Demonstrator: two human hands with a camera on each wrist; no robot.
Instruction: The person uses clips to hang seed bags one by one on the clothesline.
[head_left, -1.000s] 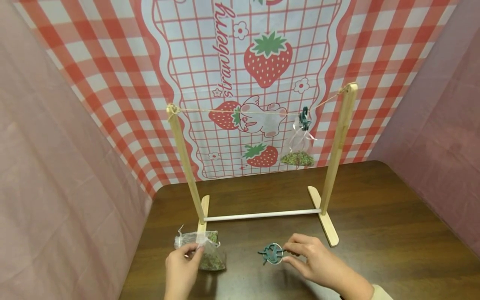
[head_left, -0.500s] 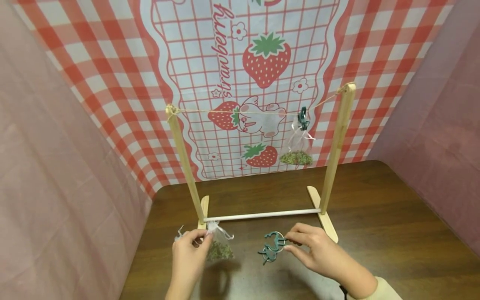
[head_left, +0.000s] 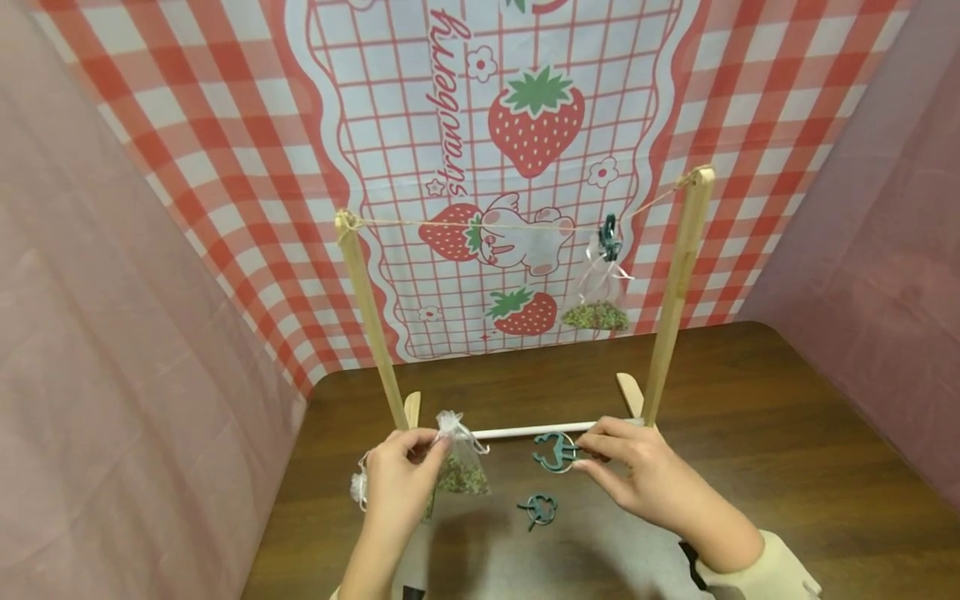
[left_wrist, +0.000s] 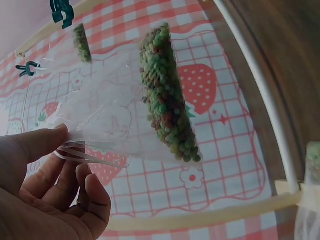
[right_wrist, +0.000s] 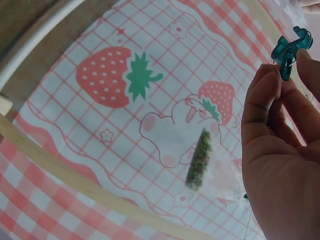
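My left hand (head_left: 401, 479) pinches the gathered top of a sheer white bag (head_left: 462, 473) with green and brown bits at its bottom; in the left wrist view the bag (left_wrist: 167, 95) hangs from thumb and fingertips. My right hand (head_left: 645, 479) pinches a dark green clip (head_left: 557, 452) with a metal ring, its jaws pointing left. That clip (right_wrist: 291, 50) shows between thumb and fingers in the right wrist view. A second green clip (head_left: 540, 509) lies on the table below it. Another filled bag (head_left: 595, 315) hangs from the string by a green clip (head_left: 610, 237).
A wooden stand has a left post (head_left: 369, 321), a right post (head_left: 678, 296), a string (head_left: 405, 222) between their tops and a white rod (head_left: 517, 432) low down. Beside my left hand, partly hidden, lies another white bag (head_left: 359, 487). A checked strawberry cloth (head_left: 255, 125) hangs behind.
My left hand has lifted its bag off the table, up and to the right. My right hand has raised one clip away from the other, which stays on the table.
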